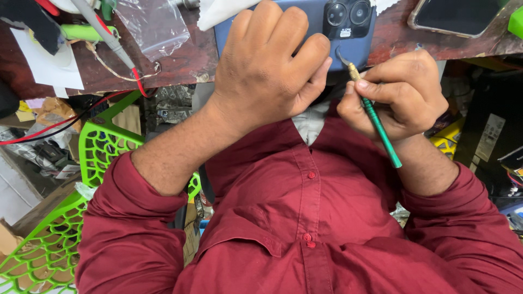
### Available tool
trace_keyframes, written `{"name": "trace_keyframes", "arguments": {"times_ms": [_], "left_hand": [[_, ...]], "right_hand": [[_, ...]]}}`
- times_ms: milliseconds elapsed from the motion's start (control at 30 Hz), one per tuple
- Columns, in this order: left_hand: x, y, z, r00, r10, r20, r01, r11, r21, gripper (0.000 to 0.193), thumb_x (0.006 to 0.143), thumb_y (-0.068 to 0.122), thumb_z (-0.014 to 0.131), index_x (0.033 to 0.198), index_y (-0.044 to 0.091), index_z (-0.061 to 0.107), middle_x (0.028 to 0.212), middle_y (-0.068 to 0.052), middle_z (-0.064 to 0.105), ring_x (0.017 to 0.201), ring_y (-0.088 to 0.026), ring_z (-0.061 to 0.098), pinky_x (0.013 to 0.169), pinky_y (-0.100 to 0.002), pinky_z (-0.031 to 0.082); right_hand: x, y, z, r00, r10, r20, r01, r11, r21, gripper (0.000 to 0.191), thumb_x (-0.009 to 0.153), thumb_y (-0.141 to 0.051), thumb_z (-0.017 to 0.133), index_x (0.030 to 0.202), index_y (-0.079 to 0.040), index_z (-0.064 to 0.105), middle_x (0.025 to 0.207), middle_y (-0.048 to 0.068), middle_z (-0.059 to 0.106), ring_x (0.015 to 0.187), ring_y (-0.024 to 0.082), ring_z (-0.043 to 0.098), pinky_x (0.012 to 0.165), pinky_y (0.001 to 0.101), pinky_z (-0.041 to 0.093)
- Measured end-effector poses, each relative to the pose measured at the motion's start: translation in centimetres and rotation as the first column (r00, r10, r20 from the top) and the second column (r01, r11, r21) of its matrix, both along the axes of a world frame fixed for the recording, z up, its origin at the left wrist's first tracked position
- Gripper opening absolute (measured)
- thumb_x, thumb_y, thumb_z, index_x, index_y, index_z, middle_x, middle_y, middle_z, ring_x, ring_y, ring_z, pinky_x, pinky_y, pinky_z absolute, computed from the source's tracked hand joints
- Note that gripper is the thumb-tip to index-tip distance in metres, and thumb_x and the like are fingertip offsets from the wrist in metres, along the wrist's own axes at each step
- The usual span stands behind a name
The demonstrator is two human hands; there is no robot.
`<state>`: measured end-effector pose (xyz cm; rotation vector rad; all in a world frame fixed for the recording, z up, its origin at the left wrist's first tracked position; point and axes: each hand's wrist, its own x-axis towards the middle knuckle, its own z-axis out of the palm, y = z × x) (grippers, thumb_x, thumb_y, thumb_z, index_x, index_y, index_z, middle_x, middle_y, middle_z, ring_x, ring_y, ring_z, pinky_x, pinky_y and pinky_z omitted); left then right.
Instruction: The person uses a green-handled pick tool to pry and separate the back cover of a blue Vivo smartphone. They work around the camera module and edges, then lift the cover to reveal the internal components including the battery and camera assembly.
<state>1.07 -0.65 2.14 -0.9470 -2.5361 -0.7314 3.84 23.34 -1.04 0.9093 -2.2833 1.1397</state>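
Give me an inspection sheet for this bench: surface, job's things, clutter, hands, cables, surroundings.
Surface: dark reddish-brown worn bench top, edge chipped.
Job's things: blue phone lying back up, twin camera lenses showing; green-handled blade tool with its curved tip at the phone's lower edge.
Clutter: clear plastic bag, white paper, second phone with dark screen, green-handled tool.
Hands: left hand pressed over the blue phone; right hand gripping the blade tool like a pen.
Cables: red wire and a black one trailing off the bench's left edge.
Surroundings: green lattice chair, cardboard and oddments beneath the bench.
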Motion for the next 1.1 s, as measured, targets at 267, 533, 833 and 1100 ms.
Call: {"name": "trace_keyframes", "arguments": {"times_ms": [267, 533, 833, 1100], "left_hand": [[0.0, -0.1, 0.1, 1.000, 0.002, -0.003, -0.002, 1.000, 0.000, 0.025, 0.089, 0.022, 0.078, 0.103, 0.011, 0.060, 0.097, -0.007, 0.045, 0.091, -0.026, 0.047, 0.077, -0.040, 0.037], [0.0, -0.7, 0.6, 0.997, -0.080, -0.021, 0.082, 0.993, 0.080, 0.020, 0.091, 0.020, 0.075, 0.110, 0.015, 0.071, 0.090, 0.000, 0.049, 0.083, -0.020, 0.049, 0.073, -0.037, 0.035], [0.0, -1.1, 0.7, 0.990, -0.144, 0.005, 0.140, 0.970, 0.197, 0.018, 0.092, 0.010, 0.070, 0.110, 0.010, 0.071, 0.100, 0.002, 0.061, 0.087, -0.018, 0.054, 0.075, -0.035, 0.037], [0.0, -1.1, 0.5, 0.989, -0.131, 0.064, 0.115, 0.971, 0.210, 0.010, 0.092, 0.009, 0.072, 0.101, 0.009, 0.068, 0.098, -0.001, 0.060, 0.089, -0.020, 0.056, 0.076, -0.036, 0.039]], "right_hand": [[-0.1, -0.1, 0.3, 1.000, 0.019, -0.008, -0.019, 1.000, -0.015, 0.021, 0.079, 0.006, 0.083, 0.089, -0.003, 0.066, 0.083, 0.011, 0.068, 0.071, 0.026, 0.061, 0.066, 0.0374, 0.046], [0.0, -0.5, 1.5, 0.988, 0.121, 0.099, -0.115, 0.991, -0.064, 0.020, 0.075, 0.007, 0.083, 0.087, 0.001, 0.068, 0.081, 0.014, 0.069, 0.068, 0.026, 0.065, 0.063, 0.0366, 0.050], [0.2, 0.6, 0.5, 0.926, 0.141, 0.352, -0.065, 0.974, -0.217, 0.016, 0.082, 0.007, 0.082, 0.090, 0.002, 0.069, 0.091, 0.016, 0.071, 0.075, 0.026, 0.069, 0.068, 0.0331, 0.053], [0.2, 1.7, -0.1, 0.861, 0.224, 0.457, -0.077, 0.945, -0.319, 0.017, 0.081, 0.008, 0.081, 0.090, 0.002, 0.068, 0.090, 0.016, 0.071, 0.073, 0.025, 0.070, 0.069, 0.0309, 0.054]]}}
